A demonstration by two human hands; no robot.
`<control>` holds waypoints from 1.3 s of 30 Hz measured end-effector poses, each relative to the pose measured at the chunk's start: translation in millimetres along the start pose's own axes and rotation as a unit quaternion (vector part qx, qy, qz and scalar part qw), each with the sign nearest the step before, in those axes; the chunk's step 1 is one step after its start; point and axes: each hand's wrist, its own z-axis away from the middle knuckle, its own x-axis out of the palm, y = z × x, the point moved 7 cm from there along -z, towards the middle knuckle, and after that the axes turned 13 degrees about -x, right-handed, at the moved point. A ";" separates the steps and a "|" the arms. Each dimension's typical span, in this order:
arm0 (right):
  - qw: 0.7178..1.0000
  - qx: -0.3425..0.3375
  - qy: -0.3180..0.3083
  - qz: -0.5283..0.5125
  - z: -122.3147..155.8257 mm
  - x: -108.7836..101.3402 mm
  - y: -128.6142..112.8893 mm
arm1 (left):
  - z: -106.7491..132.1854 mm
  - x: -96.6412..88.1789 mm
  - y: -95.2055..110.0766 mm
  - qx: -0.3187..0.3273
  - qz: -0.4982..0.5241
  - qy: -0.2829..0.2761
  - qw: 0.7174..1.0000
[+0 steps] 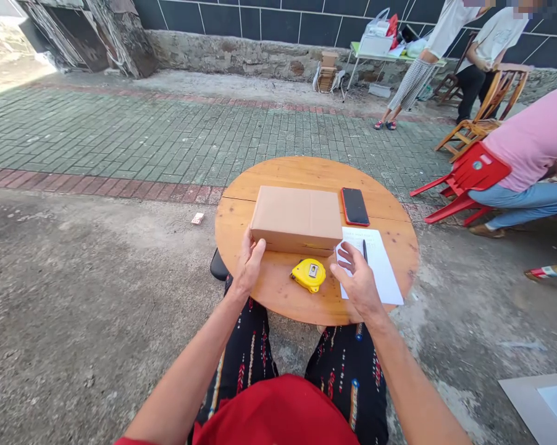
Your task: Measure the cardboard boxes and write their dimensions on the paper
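Note:
A closed brown cardboard box (297, 213) lies on a round wooden table (241, 179). At its near left corner is my left hand (249, 262), with the fingers along the left end and the thumb by the front face. My right hand (357, 278) hovers by the near right corner, fingers spread and holding nothing, over a sheet of white paper (383, 281). Between my hands sits a yellow tape measure (309, 275). A black pen (365, 250) lies on the paper, partly behind my right fingers. Past the paper rests a dark-screened phone (355, 206) in a red case.
To the right, a person in a pink top (533, 136) sits on a red plastic chair (477, 167). Farther back are two more people, a wooden chair (501, 102) and a loaded folding table (357, 52). A bottle (549, 272) lies on the ground at right.

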 end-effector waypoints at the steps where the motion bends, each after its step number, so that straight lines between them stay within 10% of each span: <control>1: 1.000 0.000 -0.008 0.026 6.2 1.0 1.1 | 4.2 -3.9 -5.3 -0.015 -0.005 0.021 1.000; 5: 0.987 -0.039 -0.082 0.136 28.0 22.2 -3.3 | 42.9 -18.3 -25.6 -0.056 -0.043 0.102 0.992; 11: 0.951 -0.103 -0.095 0.274 27.2 53.8 -8.6 | 99.3 -6.4 -26.3 -0.061 -0.147 0.070 0.985; 26: 0.955 -0.246 -0.078 0.150 61.1 72.2 -68.9 | 99.5 29.5 -21.9 -0.282 0.136 -0.123 0.942; 34: 0.962 -0.204 -0.083 0.158 69.1 55.3 -58.2 | 65.6 -54.9 9.3 -0.115 -0.097 0.058 0.987; 39: 0.970 -0.179 -0.046 0.160 79.2 31.5 -44.5 | 19.1 -82.0 34.8 0.121 -0.419 0.152 0.887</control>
